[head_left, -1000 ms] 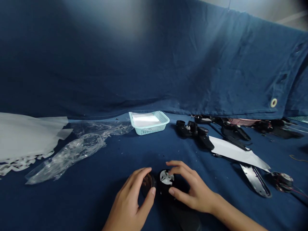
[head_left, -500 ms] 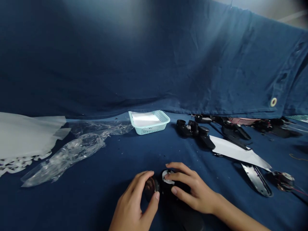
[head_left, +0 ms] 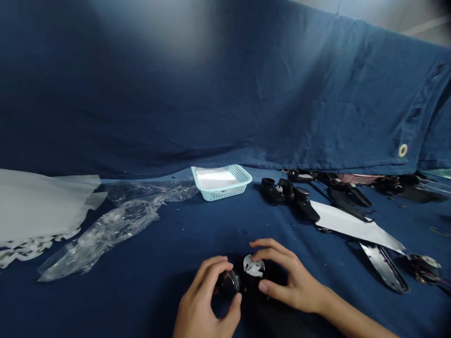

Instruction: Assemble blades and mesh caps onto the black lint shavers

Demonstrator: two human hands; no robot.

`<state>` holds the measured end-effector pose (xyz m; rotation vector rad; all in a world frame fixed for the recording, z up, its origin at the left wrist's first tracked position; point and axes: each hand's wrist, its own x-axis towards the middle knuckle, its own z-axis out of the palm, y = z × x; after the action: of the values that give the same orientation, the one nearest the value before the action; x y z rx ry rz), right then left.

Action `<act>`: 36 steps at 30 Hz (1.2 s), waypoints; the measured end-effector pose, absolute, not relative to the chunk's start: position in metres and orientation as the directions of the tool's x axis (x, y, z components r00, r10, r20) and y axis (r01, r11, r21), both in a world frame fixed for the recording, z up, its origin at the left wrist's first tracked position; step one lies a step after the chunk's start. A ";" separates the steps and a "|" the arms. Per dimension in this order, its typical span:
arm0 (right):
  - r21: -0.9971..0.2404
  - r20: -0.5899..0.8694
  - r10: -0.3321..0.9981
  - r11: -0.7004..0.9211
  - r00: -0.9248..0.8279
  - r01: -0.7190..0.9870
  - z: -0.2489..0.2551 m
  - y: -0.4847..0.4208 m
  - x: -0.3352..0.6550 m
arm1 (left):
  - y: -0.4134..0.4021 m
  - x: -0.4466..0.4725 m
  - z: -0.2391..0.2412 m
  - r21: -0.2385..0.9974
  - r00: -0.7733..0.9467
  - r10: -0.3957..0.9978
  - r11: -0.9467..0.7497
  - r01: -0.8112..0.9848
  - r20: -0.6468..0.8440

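Note:
My left hand [head_left: 209, 298] holds a small round black part [head_left: 229, 283] with a ribbed rim, between thumb and fingers. The part is tipped on its edge, and a coppery tint shows on its face. Just right of it, my right hand [head_left: 283, 277] curves round the round end of a long black plastic housing [head_left: 273, 312], with the thumb at its near side. A white disc with cut-outs [head_left: 253, 266] is seated in that round end, under my right fingertips. The housing's lower end fades into shadow at the bottom edge.
A pale blue basket [head_left: 225, 192] with white paper stands ahead. Left lie clear plastic bags [head_left: 116, 227] and white foam sheets [head_left: 42, 204]. Right are black housings [head_left: 305, 204], a white sheet [head_left: 352, 225], a shell half [head_left: 385, 267] and a wired motor-like part [head_left: 424, 267].
My right fingers have drawn back from the white disc, exposing more of it. The round part in my left hand has turned, showing more ribbed rim. The whole view has shifted slightly.

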<state>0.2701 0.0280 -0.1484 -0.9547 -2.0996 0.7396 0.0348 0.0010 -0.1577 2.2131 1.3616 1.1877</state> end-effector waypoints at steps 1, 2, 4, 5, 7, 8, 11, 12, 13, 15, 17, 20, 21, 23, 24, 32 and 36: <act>-0.725 0.366 0.799 0.567 -0.477 0.392 -0.150 0.028 0.270 | 0.001 0.035 -0.157 0.605 0.219 0.837 -0.520 0.603 0.501; -0.723 0.372 0.796 0.571 -0.477 0.390 -0.151 0.028 0.269 | 0.001 0.034 -0.157 0.603 0.222 0.833 -0.527 0.599 0.507; -0.712 0.382 0.790 0.583 -0.480 0.392 -0.152 0.028 0.269 | 0.001 0.034 -0.156 0.604 0.223 0.829 -0.534 0.592 0.513; -0.706 0.385 0.787 0.588 -0.483 0.395 -0.153 0.028 0.269 | 0.001 0.035 -0.155 0.608 0.224 0.831 -0.532 0.590 0.509; -0.694 0.392 0.781 0.598 -0.486 0.401 -0.153 0.028 0.269 | 0.001 0.035 -0.155 0.611 0.228 0.836 -0.527 0.591 0.500; -0.689 0.397 0.778 0.603 -0.487 0.402 -0.153 0.028 0.269 | 0.001 0.035 -0.155 0.608 0.232 0.836 -0.526 0.595 0.497; -0.686 0.415 0.772 0.614 -0.482 0.391 -0.153 0.029 0.269 | 0.001 0.035 -0.156 0.576 0.257 0.824 -0.544 0.610 0.506; -0.688 0.421 0.769 0.617 -0.482 0.383 -0.154 0.029 0.268 | 0.001 0.035 -0.157 0.564 0.263 0.816 -0.553 0.613 0.514; -0.689 0.425 0.766 0.619 -0.482 0.376 -0.154 0.029 0.268 | 0.002 0.035 -0.157 0.556 0.266 0.811 -0.559 0.615 0.522; -0.690 0.432 0.762 0.624 -0.483 0.366 -0.156 0.029 0.268 | 0.002 0.034 -0.158 0.552 0.259 0.806 -0.562 0.616 0.532; -0.688 0.439 0.758 0.629 -0.481 0.362 -0.157 0.029 0.267 | 0.002 0.034 -0.158 0.555 0.253 0.808 -0.559 0.616 0.533; -0.684 0.443 0.751 0.636 -0.489 0.358 -0.158 0.028 0.267 | 0.002 0.034 -0.159 0.553 0.261 0.810 -0.558 0.619 0.525; -0.681 0.444 0.750 0.638 -0.491 0.359 -0.158 0.028 0.267 | 0.002 0.033 -0.159 0.556 0.264 0.813 -0.556 0.618 0.519; -0.673 0.445 0.749 0.641 -0.491 0.369 -0.158 0.026 0.267 | 0.002 0.033 -0.160 0.570 0.265 0.820 -0.550 0.610 0.507; -0.669 0.443 0.751 0.641 -0.490 0.377 -0.158 0.026 0.268 | 0.002 0.032 -0.160 0.584 0.261 0.825 -0.545 0.602 0.500; -0.685 0.413 0.756 0.625 -0.508 0.374 -0.156 0.020 0.266 | 0.001 0.029 -0.154 0.625 0.302 0.812 -0.580 0.523 0.500; -0.817 0.274 0.838 0.461 -0.471 0.345 -0.157 0.015 0.263 | 0.001 0.031 -0.149 0.561 0.313 0.757 -0.642 0.523 0.574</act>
<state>0.2635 0.0152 -0.1572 -0.9826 -2.0246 0.9197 0.0312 0.0011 -0.1486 2.3118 1.1595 1.2384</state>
